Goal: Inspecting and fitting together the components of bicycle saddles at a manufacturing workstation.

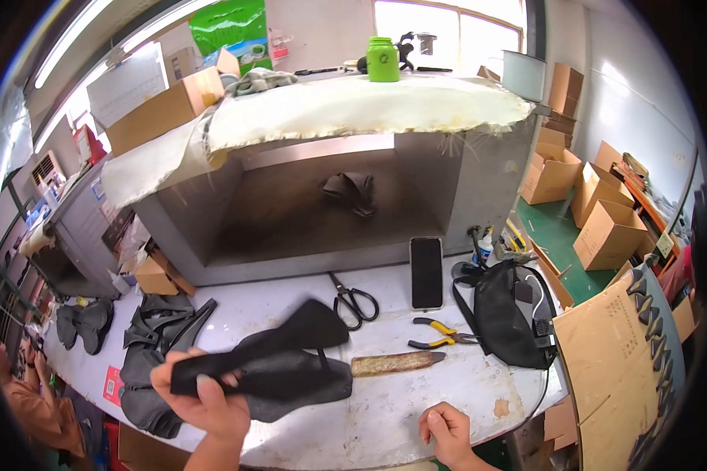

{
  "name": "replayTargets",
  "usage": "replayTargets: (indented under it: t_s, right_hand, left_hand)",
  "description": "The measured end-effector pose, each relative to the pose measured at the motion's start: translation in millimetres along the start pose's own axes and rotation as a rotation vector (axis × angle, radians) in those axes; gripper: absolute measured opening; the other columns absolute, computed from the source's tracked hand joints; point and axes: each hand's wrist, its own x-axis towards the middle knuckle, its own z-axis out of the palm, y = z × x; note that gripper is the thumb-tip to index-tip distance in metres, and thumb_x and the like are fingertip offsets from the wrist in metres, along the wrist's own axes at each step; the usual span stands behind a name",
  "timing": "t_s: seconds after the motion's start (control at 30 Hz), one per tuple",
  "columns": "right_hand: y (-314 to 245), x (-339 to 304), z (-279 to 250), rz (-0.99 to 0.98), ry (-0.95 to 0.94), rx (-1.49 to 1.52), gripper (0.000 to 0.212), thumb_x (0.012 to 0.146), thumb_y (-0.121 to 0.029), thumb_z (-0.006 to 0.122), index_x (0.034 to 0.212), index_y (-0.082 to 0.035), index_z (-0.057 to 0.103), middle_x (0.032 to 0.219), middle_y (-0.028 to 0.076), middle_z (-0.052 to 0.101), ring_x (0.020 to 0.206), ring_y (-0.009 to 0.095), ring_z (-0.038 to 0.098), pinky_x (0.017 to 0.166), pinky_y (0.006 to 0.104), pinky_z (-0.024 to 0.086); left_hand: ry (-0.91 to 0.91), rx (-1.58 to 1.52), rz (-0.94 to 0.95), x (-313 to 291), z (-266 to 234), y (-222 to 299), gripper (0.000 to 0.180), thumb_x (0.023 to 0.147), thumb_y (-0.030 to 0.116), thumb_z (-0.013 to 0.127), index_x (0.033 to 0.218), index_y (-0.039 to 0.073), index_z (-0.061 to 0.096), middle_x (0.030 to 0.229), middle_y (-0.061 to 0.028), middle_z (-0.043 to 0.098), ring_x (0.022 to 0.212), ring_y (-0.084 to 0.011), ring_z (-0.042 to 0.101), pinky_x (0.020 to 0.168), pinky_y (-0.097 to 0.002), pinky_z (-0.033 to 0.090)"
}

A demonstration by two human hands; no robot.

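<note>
Right hand point(448, 433): empty, fingers curled loosely, resting on the white bench's point(416, 408) near edge.
Left hand point(204, 402): clamped on one black shoe-upper piece point(263, 345); its long axis rises rightward from the fingers.
Beneath it: a second black piece point(294, 385).
Further back: one worn file point(397, 363), one pliers point(440, 333), one scissors point(353, 301), one phone point(426, 272).

left hand point(204, 400) clenched, right hand point(448, 433) resting loose
</note>
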Motion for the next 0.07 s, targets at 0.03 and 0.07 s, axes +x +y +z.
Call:
replayTargets:
  t_s: [0.03,0.07]
  right_hand:
    - [-2.8,-0.7,1.4,-0.089,-0.049,0.001,0.033,0.101,-0.030,0.052,0.096,0.002,0.057,0.067,0.007,0.057,0.058,0.011,0.051,0.053,0.0255,0.042]
    - [-1.3,-5.6,3.1,-0.077,-0.054,0.001,0.033,0.101,-0.030,0.052,0.096,0.002,0.057,0.067,0.007,0.057,0.058,0.011,0.051,0.053,0.0255,0.042]
  left_hand:
    - [-0.020,-0.044,-0.111,-10.2,0.9,15.2,0.035,0.086,0.005,0.065,0.105,0.006,0.036,0.091,-0.0121,0.052,0.063,-0.0169,0.057,0.059,-0.0275,0.051]
    - [-0.071,0.098,-0.229,-21.2,2.8,25.5,0.035,0.087,0.011,0.065,0.107,0.006,0.037,0.092,-0.0128,0.052,0.057,-0.0173,0.059,0.054,-0.0274,0.054]
